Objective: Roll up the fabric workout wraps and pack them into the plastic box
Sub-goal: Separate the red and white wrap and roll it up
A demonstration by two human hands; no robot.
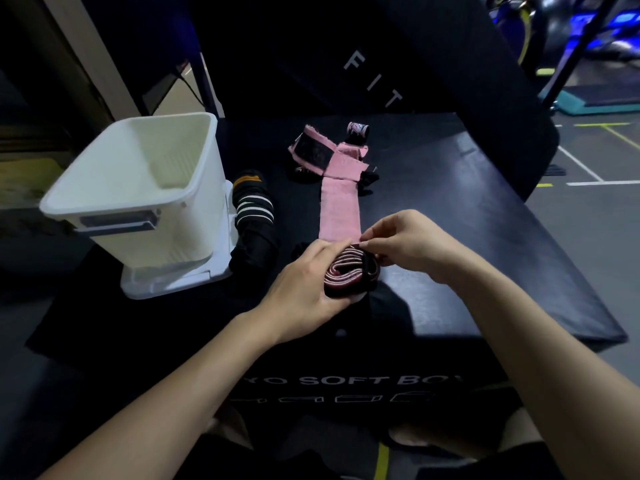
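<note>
A pink fabric wrap (341, 209) stretches away from me across a black padded box (467, 237), its near end coiled into a pink-and-black roll (349, 271). My left hand (308, 289) cups the roll from the left and below. My right hand (412, 244) pinches its top edge from the right. The wrap's far end, with a black patch (311, 152), lies crumpled. A black wrap with white and orange stripes (252, 209) lies loose beside the white plastic box (138, 199), which stands open at the left; nothing shows inside it.
The white box rests on its white lid (173, 285). A small rolled wrap (358, 129) stands at the far side of the padded box. Dark fabric pieces (369, 176) lie by the pink wrap. Gym floor with painted lines (588, 168) lies to the right.
</note>
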